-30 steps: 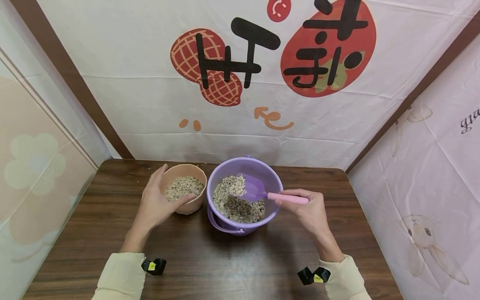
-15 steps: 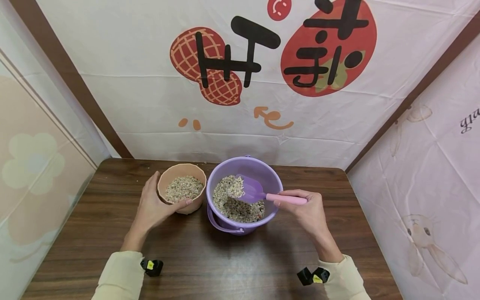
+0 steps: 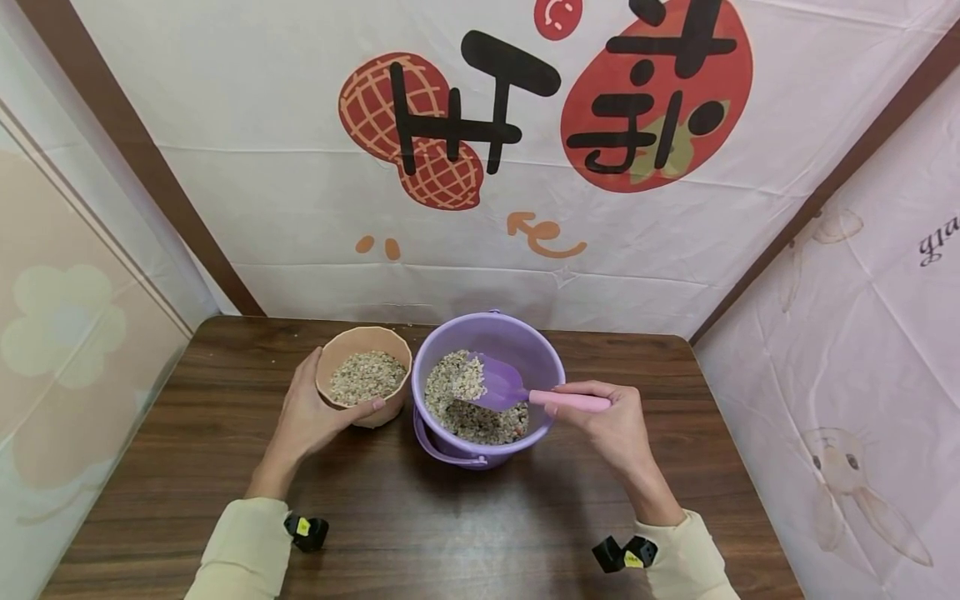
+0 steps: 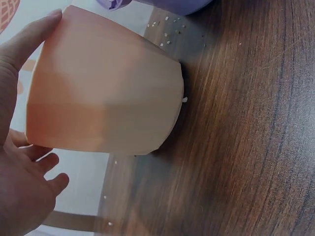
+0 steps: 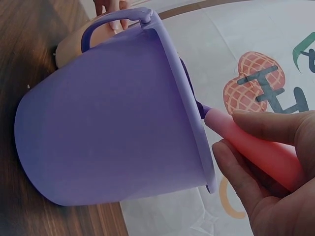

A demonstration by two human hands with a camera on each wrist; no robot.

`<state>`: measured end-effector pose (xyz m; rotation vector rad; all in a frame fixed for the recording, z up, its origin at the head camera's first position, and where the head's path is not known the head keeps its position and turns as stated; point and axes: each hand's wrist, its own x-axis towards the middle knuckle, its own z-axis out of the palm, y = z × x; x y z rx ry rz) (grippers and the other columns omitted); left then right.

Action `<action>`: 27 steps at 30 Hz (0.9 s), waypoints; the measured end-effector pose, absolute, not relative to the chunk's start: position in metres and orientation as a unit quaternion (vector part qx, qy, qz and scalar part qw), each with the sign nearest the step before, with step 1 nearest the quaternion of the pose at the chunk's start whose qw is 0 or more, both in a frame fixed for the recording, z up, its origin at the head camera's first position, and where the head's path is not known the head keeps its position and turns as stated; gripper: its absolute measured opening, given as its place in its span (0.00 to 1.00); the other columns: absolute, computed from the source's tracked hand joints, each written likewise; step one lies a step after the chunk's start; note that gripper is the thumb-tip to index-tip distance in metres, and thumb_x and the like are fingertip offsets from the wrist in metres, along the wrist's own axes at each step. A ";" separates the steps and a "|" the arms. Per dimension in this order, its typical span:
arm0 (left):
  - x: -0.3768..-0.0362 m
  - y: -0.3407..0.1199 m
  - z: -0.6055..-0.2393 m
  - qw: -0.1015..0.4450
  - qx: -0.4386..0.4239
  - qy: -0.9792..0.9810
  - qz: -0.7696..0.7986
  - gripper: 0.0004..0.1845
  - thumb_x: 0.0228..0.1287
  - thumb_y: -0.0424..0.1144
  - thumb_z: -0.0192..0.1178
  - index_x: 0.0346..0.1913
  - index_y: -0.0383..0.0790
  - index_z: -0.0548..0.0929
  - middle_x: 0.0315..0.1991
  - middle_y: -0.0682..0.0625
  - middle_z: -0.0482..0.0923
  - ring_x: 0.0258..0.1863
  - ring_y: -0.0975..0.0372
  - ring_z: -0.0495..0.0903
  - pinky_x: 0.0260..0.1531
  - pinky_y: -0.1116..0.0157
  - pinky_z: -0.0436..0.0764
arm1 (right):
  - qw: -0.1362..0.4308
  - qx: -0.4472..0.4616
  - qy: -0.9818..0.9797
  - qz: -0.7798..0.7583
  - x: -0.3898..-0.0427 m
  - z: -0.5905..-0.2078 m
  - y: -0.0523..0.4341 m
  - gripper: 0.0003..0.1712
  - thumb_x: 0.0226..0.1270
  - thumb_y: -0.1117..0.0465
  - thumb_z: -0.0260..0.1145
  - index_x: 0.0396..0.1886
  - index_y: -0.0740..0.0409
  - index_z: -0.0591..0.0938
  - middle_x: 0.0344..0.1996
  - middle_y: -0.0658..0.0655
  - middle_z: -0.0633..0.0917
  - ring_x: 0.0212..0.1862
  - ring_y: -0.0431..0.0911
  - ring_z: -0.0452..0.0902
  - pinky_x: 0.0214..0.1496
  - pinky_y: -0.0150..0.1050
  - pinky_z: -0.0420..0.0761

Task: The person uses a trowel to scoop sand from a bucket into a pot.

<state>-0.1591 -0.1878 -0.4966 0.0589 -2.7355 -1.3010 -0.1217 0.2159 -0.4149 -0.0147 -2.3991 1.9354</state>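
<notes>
A peach-coloured pot (image 3: 384, 414) holding pale grit (image 3: 366, 377) stands at the table's back left. My left hand (image 3: 309, 418) holds it by the rim, the thumb on the near side and the fingers round the left; the left wrist view shows its plain wall (image 4: 106, 88) close up. Right beside it stands a purple bucket (image 3: 534, 360), partly filled with the same kind of grit (image 3: 483, 427). My right hand (image 3: 618, 423) grips the pink handle (image 5: 246, 140) of a toy shovel. The shovel's purple blade (image 3: 504, 387) is inside the bucket opening, with grit heaped on its tip.
Loose grains (image 4: 167, 34) are scattered on the dark wooden table (image 3: 450, 542) around the pot. A printed cloth (image 3: 300, 208) hangs behind the table, with more cloth at both sides. The bucket's handle (image 3: 442, 457) hangs down at its front.
My right hand and the loaded shovel have shifted slightly left and down over the bucket. My left fingers have slid a little lower along the pot's left side; the pot and bucket stay put.
</notes>
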 end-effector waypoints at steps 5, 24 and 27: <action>-0.160 -0.188 -0.498 0.051 0.020 -0.902 -0.429 0.72 0.43 0.61 0.80 0.81 0.35 0.44 0.77 0.31 0.52 0.73 0.36 0.56 0.66 0.34 0.62 | 0.028 -0.002 -0.775 0.631 -0.122 -0.416 0.215 0.18 0.46 0.62 0.86 0.39 0.60 0.92 0.35 0.58 0.91 0.37 0.46 0.88 0.34 0.34 0.84; -0.156 -0.191 -0.493 0.036 0.024 -0.901 -0.431 0.71 0.45 0.60 0.80 0.82 0.35 0.44 0.76 0.29 0.52 0.73 0.36 0.56 0.66 0.34 0.62 | 0.028 0.031 -0.796 0.603 -0.132 -0.403 0.207 0.18 0.48 0.60 0.86 0.39 0.59 0.92 0.31 0.56 0.91 0.40 0.46 0.87 0.34 0.34 0.85; -0.157 -0.190 -0.493 0.032 0.026 -0.902 -0.431 0.71 0.45 0.61 0.80 0.82 0.35 0.44 0.76 0.29 0.52 0.73 0.36 0.57 0.65 0.34 0.62 | 0.025 0.040 -0.801 0.597 -0.136 -0.397 0.202 0.18 0.48 0.60 0.85 0.39 0.59 0.92 0.30 0.55 0.91 0.41 0.46 0.88 0.36 0.35 0.85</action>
